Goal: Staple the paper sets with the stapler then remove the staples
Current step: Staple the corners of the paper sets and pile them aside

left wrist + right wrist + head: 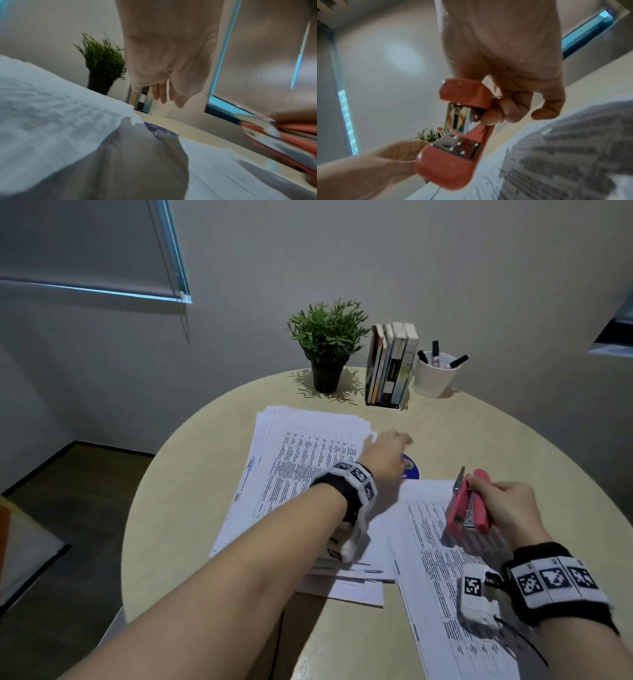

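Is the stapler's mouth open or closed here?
Open. The stapler, held in the right hand, shows a clear gap between its metal magazine and its base plate.

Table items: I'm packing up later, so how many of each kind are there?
Paper piles: 3
Stapler: 1
Potted plant: 1
Books: 4
Marker cup: 1
Markers: 3
Blue disc: 1
Total: 14

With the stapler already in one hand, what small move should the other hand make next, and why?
Probably the left hand, open above the far paper stack, should pinch that stack's near corner. The right hand already holds the pink stapler clear of the sheets.
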`<state>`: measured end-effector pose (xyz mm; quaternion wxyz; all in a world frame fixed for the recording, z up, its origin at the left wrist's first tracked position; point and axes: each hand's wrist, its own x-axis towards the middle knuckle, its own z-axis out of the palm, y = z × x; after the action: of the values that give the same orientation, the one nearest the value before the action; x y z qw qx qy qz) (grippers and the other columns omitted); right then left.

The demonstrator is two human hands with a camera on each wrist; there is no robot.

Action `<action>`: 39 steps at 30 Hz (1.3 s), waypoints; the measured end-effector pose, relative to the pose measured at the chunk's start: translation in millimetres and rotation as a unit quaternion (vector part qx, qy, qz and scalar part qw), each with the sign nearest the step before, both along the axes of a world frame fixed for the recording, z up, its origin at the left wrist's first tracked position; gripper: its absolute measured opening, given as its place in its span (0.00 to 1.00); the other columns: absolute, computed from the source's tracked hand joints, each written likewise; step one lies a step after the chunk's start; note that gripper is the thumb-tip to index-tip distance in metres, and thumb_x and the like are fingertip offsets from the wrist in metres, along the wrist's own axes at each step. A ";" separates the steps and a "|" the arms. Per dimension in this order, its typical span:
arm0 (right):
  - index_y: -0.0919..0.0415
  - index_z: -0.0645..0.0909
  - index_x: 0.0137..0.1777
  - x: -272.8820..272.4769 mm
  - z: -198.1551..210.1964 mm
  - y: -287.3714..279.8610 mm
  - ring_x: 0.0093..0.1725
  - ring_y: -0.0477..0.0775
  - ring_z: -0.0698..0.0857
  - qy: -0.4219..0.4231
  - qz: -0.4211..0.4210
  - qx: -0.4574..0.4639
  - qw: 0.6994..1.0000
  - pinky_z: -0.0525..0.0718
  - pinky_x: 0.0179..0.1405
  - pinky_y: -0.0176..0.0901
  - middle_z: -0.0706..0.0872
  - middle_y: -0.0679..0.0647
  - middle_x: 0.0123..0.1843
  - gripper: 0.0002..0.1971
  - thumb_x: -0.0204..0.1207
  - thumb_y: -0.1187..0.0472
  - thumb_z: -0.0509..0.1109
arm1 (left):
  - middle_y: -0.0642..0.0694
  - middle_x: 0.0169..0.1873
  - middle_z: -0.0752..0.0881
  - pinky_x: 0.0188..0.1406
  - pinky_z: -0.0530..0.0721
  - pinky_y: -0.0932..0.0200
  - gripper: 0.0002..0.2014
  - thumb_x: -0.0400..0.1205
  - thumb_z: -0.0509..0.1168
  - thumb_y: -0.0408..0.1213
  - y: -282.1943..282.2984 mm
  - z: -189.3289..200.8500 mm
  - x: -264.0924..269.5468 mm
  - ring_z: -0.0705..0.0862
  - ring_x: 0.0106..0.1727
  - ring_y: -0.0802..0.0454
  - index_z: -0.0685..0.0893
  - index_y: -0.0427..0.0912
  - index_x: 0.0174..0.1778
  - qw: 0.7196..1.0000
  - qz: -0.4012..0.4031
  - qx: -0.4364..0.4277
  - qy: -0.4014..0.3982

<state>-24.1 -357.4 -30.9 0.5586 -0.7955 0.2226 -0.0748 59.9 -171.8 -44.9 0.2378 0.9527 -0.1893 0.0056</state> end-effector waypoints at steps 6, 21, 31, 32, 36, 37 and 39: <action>0.72 0.84 0.34 9.2 -14.1 5.7 0.25 0.61 0.85 0.098 0.000 0.061 0.993 0.88 0.30 0.50 0.87 0.67 0.26 0.16 0.74 0.57 0.77 | 0.41 0.74 0.71 0.77 0.61 0.36 0.32 0.80 0.67 0.46 116.5 8.2 44.2 0.69 0.76 0.42 0.65 0.40 0.77 0.971 0.203 0.126 0.016; 0.74 0.82 0.41 19.2 -9.2 9.2 0.32 0.62 0.83 0.166 0.019 0.038 0.985 0.83 0.33 0.49 0.85 0.68 0.35 0.13 0.77 0.61 0.73 | 0.35 0.75 0.67 0.70 0.68 0.41 0.50 0.69 0.80 0.40 187.3 -5.1 51.2 0.61 0.78 0.35 0.54 0.36 0.81 0.936 0.310 -0.032 0.161; 0.72 0.81 0.39 16.6 -5.5 14.3 0.30 0.60 0.81 0.162 0.013 0.019 0.987 0.79 0.29 0.45 0.83 0.65 0.33 0.12 0.78 0.61 0.72 | 0.46 0.54 0.76 0.40 0.70 0.74 0.10 0.73 0.71 0.28 180.7 -1.4 46.1 0.74 0.52 0.50 0.77 0.38 0.30 0.885 0.334 -0.324 0.024; 0.72 0.81 0.39 16.2 -5.0 14.7 0.30 0.60 0.81 0.163 0.013 0.016 0.986 0.79 0.29 0.45 0.83 0.64 0.33 0.13 0.78 0.61 0.72 | 0.45 0.49 0.78 0.32 0.73 0.77 0.11 0.73 0.71 0.26 178.7 3.3 45.3 0.77 0.47 0.50 0.76 0.39 0.32 0.876 0.320 -0.358 0.032; 0.71 0.80 0.37 15.5 -4.0 16.1 0.30 0.61 0.81 0.167 0.009 0.014 0.986 0.79 0.29 0.46 0.83 0.65 0.34 0.13 0.78 0.60 0.72 | 0.47 0.51 0.75 0.36 0.78 0.62 0.28 0.75 0.72 0.27 174.3 22.7 38.1 0.79 0.47 0.51 0.68 0.42 0.68 0.869 0.293 -0.382 0.116; 0.70 0.79 0.37 15.0 -3.0 16.9 0.30 0.60 0.81 0.169 0.008 0.014 0.986 0.79 0.29 0.46 0.83 0.65 0.34 0.14 0.78 0.61 0.72 | 0.45 0.55 0.74 0.41 0.79 0.59 0.34 0.75 0.73 0.28 173.6 25.7 37.4 0.78 0.51 0.49 0.64 0.41 0.73 0.874 0.296 -0.359 0.138; 0.71 0.78 0.38 14.9 -2.5 16.6 0.30 0.60 0.80 0.170 0.008 0.017 0.985 0.79 0.28 0.46 0.83 0.65 0.33 0.13 0.78 0.61 0.72 | 0.41 0.52 0.78 0.36 0.82 0.59 0.30 0.75 0.72 0.24 173.0 30.8 33.3 0.81 0.49 0.46 0.68 0.36 0.72 0.883 0.285 -0.337 0.160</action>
<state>-9.2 -340.8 -33.4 0.5270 -0.7887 0.3089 0.0699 93.2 1.2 -14.0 0.5593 0.8161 0.1446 -0.0157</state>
